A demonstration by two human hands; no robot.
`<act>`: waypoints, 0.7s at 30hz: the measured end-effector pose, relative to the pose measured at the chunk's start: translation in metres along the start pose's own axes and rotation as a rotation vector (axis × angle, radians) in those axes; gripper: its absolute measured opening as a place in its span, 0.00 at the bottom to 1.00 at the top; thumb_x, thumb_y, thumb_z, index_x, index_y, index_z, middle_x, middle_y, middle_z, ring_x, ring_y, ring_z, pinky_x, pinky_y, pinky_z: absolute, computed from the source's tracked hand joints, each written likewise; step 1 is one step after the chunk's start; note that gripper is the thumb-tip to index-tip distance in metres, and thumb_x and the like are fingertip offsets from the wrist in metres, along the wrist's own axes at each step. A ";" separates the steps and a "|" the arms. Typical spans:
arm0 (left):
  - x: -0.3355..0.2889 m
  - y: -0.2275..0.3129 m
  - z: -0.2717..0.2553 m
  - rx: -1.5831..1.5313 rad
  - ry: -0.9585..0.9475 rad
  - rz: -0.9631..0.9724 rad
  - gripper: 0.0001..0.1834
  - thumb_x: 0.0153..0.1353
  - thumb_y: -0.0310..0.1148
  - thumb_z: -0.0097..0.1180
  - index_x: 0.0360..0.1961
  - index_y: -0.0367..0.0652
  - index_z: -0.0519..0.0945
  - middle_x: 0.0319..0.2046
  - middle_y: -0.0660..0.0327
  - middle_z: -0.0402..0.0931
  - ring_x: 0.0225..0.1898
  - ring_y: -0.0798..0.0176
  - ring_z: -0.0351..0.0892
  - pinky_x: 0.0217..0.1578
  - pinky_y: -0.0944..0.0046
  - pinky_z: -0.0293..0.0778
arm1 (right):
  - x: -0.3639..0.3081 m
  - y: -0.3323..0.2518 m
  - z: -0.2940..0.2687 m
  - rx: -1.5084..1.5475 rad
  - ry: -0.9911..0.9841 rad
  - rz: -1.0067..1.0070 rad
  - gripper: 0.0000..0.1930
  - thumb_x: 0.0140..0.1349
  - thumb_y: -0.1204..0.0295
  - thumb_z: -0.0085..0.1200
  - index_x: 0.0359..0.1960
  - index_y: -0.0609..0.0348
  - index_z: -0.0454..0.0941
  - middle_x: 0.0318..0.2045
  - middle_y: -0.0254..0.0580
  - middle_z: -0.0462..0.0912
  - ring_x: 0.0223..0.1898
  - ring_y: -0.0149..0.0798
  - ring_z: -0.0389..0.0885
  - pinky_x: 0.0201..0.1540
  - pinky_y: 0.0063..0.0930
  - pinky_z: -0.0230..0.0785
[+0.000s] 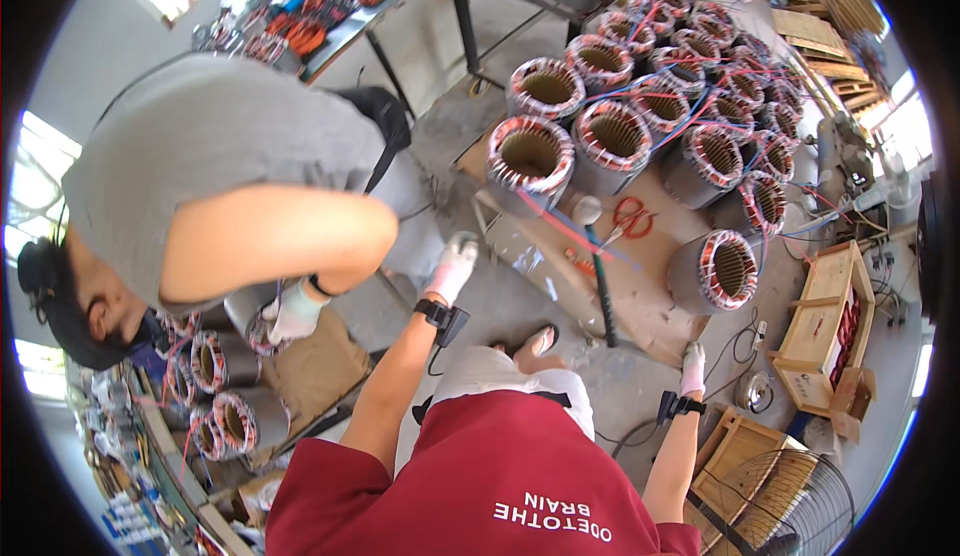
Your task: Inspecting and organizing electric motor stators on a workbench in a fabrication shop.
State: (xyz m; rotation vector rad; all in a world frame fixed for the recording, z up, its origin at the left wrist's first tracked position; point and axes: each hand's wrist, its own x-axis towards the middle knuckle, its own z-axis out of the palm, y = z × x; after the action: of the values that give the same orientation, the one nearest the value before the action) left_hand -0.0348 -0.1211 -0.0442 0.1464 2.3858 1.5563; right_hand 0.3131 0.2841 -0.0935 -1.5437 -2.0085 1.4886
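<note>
My left hand (453, 266), in a white glove with greyish fingertips, is held out in front of me, left of the bench (650, 301). No object shows in it, and its fingers are too blurred to read. At the bench's near right corner is my right hand (693, 366), also gloved; seen edge-on, its finger pose is unclear. Between them on the bench lies a mallet (604, 291) with a dark green handle and pale head. Red-handled scissors (633, 218) lie beside it. A motor stator (712, 273) with laced copper windings lies on its side near the right hand.
Several upright stators (612, 146) crowd the far bench, with red and blue wires trailing. At left a co-worker in grey (250, 146) bends over more stators (235, 421). Wooden crates (815, 331), a wire fan guard (790, 501) and floor cables (740, 346) are at right.
</note>
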 end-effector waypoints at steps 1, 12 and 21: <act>0.024 0.002 -0.001 0.052 0.079 0.065 0.14 0.58 0.35 0.45 0.43 0.40 0.72 0.35 0.56 0.75 0.38 0.58 0.72 0.41 0.62 0.67 | 0.003 -0.011 0.004 -0.070 0.043 -0.028 0.14 0.58 0.67 0.37 0.37 0.66 0.69 0.29 0.50 0.72 0.31 0.42 0.65 0.38 0.36 0.61; 0.191 -0.093 -0.040 -0.117 0.273 -0.271 0.28 0.60 0.46 0.41 0.50 0.30 0.68 0.49 0.48 0.68 0.51 0.53 0.65 0.52 0.61 0.60 | -0.004 -0.010 0.042 0.080 0.133 0.113 0.27 0.64 0.53 0.38 0.41 0.71 0.72 0.31 0.46 0.77 0.32 0.36 0.68 0.39 0.32 0.64; 0.234 -0.071 -0.067 -0.287 -0.345 -0.378 0.26 0.64 0.42 0.37 0.57 0.33 0.63 0.57 0.56 0.62 0.60 0.62 0.57 0.59 0.66 0.50 | -0.011 0.018 0.051 -0.106 0.306 0.126 0.18 0.63 0.64 0.42 0.40 0.72 0.72 0.33 0.56 0.79 0.34 0.47 0.76 0.40 0.36 0.65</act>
State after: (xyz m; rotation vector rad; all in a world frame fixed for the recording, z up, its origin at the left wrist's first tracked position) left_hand -0.2727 -0.1530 -0.1269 -0.0870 1.7839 1.5234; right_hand 0.2952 0.2449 -0.1273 -1.8430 -1.8683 1.1165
